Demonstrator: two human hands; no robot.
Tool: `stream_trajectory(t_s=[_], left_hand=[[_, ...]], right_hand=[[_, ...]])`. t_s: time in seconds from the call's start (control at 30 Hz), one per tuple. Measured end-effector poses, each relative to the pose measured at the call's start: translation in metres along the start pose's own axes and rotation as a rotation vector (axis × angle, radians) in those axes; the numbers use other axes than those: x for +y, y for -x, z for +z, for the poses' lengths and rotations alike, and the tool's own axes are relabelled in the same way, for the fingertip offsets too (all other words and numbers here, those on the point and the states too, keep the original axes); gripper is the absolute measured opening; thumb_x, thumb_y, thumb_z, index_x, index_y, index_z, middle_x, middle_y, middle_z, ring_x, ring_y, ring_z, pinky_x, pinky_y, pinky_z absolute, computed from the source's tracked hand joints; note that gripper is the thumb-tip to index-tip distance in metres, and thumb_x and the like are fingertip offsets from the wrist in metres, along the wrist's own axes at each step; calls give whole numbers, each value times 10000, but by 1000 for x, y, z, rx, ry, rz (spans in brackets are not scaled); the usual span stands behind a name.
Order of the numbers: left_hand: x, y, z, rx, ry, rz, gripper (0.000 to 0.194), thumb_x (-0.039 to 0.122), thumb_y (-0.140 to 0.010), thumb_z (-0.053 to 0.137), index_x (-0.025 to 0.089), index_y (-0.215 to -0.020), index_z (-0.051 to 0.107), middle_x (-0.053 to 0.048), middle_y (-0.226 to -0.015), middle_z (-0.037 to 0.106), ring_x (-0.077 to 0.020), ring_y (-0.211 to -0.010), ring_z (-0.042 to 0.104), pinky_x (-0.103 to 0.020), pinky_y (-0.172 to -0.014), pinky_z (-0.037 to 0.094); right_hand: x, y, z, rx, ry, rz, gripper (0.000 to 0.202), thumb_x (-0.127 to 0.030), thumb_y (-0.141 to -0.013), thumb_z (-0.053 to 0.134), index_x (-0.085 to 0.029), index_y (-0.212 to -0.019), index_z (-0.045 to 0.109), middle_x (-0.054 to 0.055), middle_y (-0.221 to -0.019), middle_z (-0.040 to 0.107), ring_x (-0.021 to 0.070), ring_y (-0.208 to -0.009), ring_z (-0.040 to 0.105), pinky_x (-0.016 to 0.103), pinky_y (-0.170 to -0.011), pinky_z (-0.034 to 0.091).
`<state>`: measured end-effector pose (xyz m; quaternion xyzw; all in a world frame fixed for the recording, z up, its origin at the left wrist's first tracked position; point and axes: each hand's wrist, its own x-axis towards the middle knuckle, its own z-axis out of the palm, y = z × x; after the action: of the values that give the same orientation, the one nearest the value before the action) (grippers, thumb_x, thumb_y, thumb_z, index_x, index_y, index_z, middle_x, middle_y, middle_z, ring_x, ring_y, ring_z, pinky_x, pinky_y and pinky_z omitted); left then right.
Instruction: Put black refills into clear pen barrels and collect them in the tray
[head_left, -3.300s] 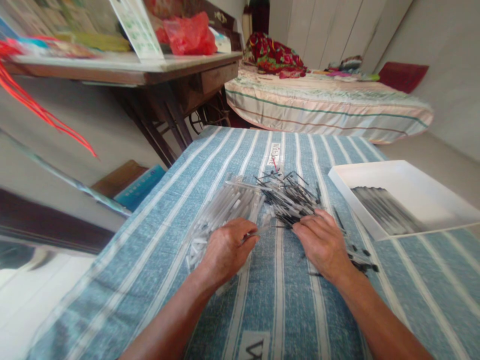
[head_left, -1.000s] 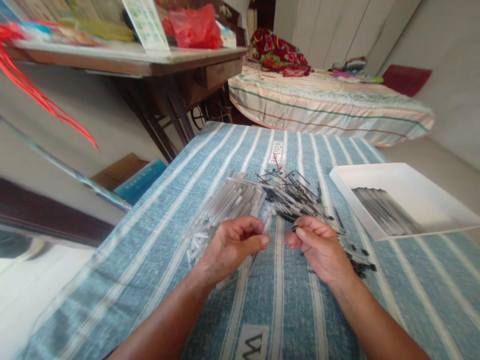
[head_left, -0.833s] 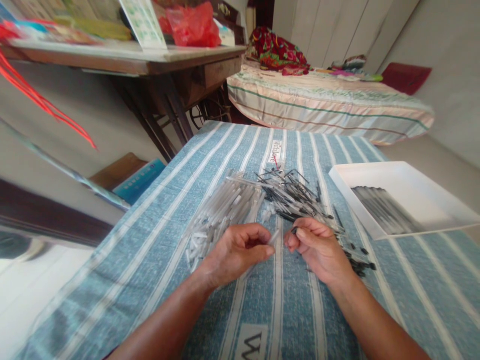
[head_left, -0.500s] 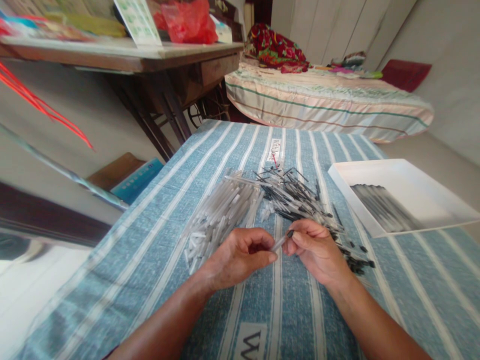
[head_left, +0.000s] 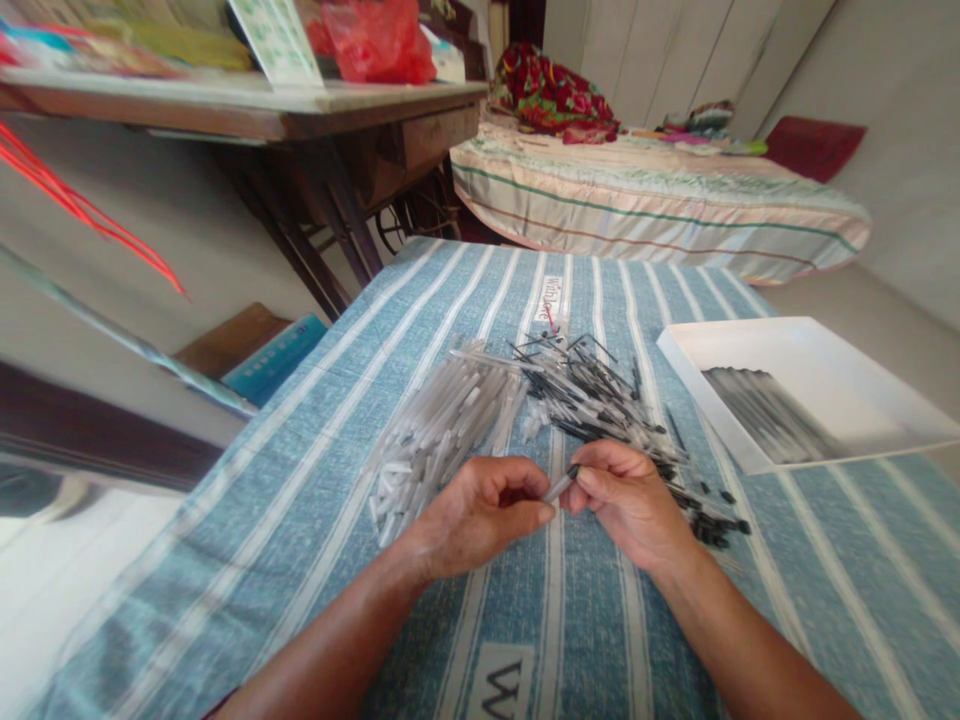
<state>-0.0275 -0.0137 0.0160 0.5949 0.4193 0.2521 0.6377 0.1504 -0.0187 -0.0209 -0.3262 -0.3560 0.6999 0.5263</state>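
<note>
Between my hands is a translucent pen barrel, its near end pinched in my left hand. At the barrel's other end, the thumb and fingers of my right hand close on a small black pen part; whether it is a plug or a tip is too small to tell. Beyond my left hand lies a pile of clear pen barrels. A tangled heap of black and clear pen parts spreads past my right hand, with small black pieces beside my right wrist.
On the right stands a white box with a row of black-ended pens inside. A blue striped cloth covers the table. A wooden desk rises at the back left, and a bed is behind.
My right hand has shifted slightly left, and the black part now sits closer against the barrel's end. My left hand stays almost still.
</note>
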Motion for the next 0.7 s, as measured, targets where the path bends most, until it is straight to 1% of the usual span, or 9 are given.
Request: stream_trajectory(t_s=[0.17,0.23,0.33,0.43,0.57,0.7], left_hand=[[3,0,0,3,24,-16,144,273,-704,641,133,-700,609,43,-570,498,-71,-517,391,-197,-468,290],[4,1,0,-4,36,-34,125,254,-703,639,132,-703,613,38,-569,519,-73,-519,415,-197,-474,302],[7,1,-1,-36,49,-90,99,229,-694,636,135,-709,611,34,-568,543,-81,-526,462,-207,-508,347],[8,1,-2,-73,41,-126,101,225,-682,634,134,-715,603,37,-573,545,-84,-530,478,-217,-531,372],[6,0,-3,-83,-8,-124,115,236,-688,617,127,-712,588,50,-560,509,-73,-516,439,-208,-507,335],[5,0,-2,-92,-86,-99,127,239,-686,610,118,-684,571,58,-551,466,-63,-507,384,-202,-475,278]], right_hand=[[3,-1,0,-12,5,9,132,-258,-679,745,-186,-764,675,-20,-527,663,106,-476,579,220,-521,445],[2,-1,-2,-14,66,1,136,-269,-686,741,-182,-763,671,-17,-531,663,108,-481,580,223,-524,449],[-4,0,-8,-31,271,-29,148,-282,-690,737,-174,-764,667,-8,-564,670,116,-505,591,229,-525,452],[-12,0,-14,-85,473,-58,158,-290,-700,726,-174,-790,668,-3,-599,673,125,-531,602,229,-517,447],[-19,1,-19,-158,673,-92,166,-310,-740,687,-177,-837,673,1,-626,677,131,-568,609,238,-559,457],[-24,1,-17,-241,840,-114,174,-325,-790,632,-159,-748,665,2,-599,661,112,-552,574,213,-552,424]])
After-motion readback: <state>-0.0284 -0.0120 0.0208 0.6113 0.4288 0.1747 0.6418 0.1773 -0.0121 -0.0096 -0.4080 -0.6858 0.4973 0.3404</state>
